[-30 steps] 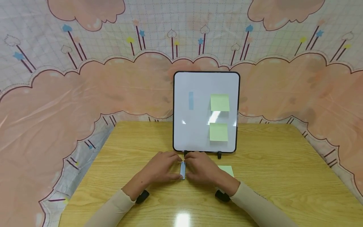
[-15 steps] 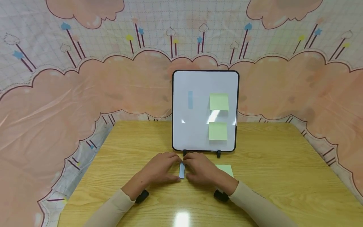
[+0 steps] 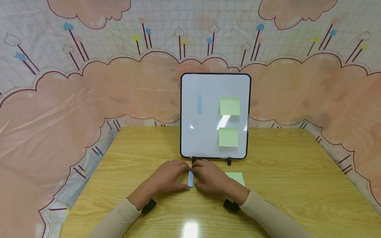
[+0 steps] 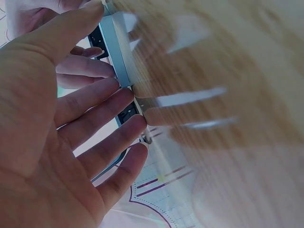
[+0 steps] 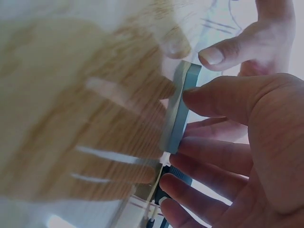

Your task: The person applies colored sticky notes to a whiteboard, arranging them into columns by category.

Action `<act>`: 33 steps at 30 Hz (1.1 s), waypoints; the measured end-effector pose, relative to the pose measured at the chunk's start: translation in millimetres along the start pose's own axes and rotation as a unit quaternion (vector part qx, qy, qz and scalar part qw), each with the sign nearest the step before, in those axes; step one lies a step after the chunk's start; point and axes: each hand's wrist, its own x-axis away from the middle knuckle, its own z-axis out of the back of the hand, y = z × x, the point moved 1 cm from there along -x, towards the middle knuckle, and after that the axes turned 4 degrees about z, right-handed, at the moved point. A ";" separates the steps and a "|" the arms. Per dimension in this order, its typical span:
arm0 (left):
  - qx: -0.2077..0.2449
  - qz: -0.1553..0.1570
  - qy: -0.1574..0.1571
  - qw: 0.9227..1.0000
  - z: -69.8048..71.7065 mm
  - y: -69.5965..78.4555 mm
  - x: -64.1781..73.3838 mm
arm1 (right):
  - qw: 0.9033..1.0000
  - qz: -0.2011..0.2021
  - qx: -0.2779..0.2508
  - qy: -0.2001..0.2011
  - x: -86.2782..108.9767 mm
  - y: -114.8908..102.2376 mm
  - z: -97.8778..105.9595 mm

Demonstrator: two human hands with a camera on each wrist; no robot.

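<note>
A narrow pale-blue pad (image 3: 190, 178), looking like a block of sticky strips, lies lengthwise on the wooden table between both hands. On its left is my left hand (image 3: 168, 175), index fingertip by the far end and thumb by the near end. From the right comes my right hand (image 3: 212, 175), its index fingertip at the far end. In the right wrist view the right thumb (image 5: 209, 97) touches or almost touches the pad's side. Relaxed fingers of both hands rest low over the table. Part of the far end is covered by fingertips.
Behind the hands a whiteboard (image 3: 190, 86) stands on small black feet. It bears two green sticky notes (image 3: 230, 106) and a pale-blue strip (image 3: 199, 104). Partly behind the right wrist lies a green note pad (image 3: 236, 178). A patterned cloth (image 3: 143, 89) hangs behind the table.
My left thumb has shifted slightly left, off the pad's near end. The right index finger has moved slightly left over the far end. The pad has stayed nearly in place.
</note>
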 end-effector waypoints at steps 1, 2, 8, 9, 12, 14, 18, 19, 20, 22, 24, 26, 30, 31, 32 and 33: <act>0.000 -0.001 0.000 1.000 0.4 0.2 0.3 | 1.000 -0.001 0.000 -0.001 0.2 -0.2 0.0; 0.001 -0.001 0.000 1.000 0.6 0.4 0.5 | 1.000 -0.002 0.001 -0.002 0.5 -0.4 0.1; 0.000 -0.006 0.002 1.000 0.5 0.0 0.6 | 1.000 0.006 0.005 0.004 0.3 0.4 -1.1; 0.000 -0.006 0.003 1.000 0.2 -0.1 0.4 | 1.000 0.008 0.003 0.006 0.1 0.4 -1.0; 0.001 -0.006 0.001 1.000 -0.4 -0.8 -0.1 | 1.000 0.011 -0.002 0.008 -0.1 0.0 -0.5; 0.003 -0.003 -0.001 1.000 -0.7 -1.3 -0.2 | 1.000 0.014 -0.005 0.009 -0.3 -0.3 -0.1; 0.012 -0.001 -0.004 1.000 -0.2 -1.9 0.0 | 1.000 0.016 -0.008 0.009 -0.4 -0.3 0.4; 0.015 -0.001 -0.005 1.000 0.1 -2.0 -0.1 | 1.000 0.016 -0.008 0.008 -0.5 0.0 0.4; 0.018 -0.001 -0.005 1.000 0.4 -2.1 -0.3 | 1.000 0.015 -0.009 0.008 -0.5 0.3 0.3; 0.023 -0.002 -0.004 1.000 0.7 -2.5 -0.7 | 1.000 0.014 -0.011 0.006 -0.8 1.0 0.4; 0.026 -0.003 -0.003 1.000 1.0 -2.7 -1.0 | 1.000 0.012 -0.013 0.004 -1.3 1.5 0.5; 0.029 -0.002 -0.003 1.000 1.2 -3.1 -1.3 | 1.000 0.011 -0.016 0.004 -1.9 1.8 0.5; 0.036 0.005 -0.001 0.999 1.8 -4.4 -1.6 | 1.000 0.008 -0.015 0.004 -3.2 1.7 0.4; 0.037 0.007 0.000 0.999 2.1 -4.9 -1.8 | 1.000 0.006 -0.016 0.007 -3.7 1.4 0.5; 0.040 0.009 0.002 0.999 2.4 -5.4 -1.9 | 1.000 0.005 -0.017 0.010 -4.4 1.0 0.7; 0.040 0.009 0.004 0.999 2.6 -5.9 -2.2 | 1.000 0.004 -0.018 0.014 -5.3 0.6 1.1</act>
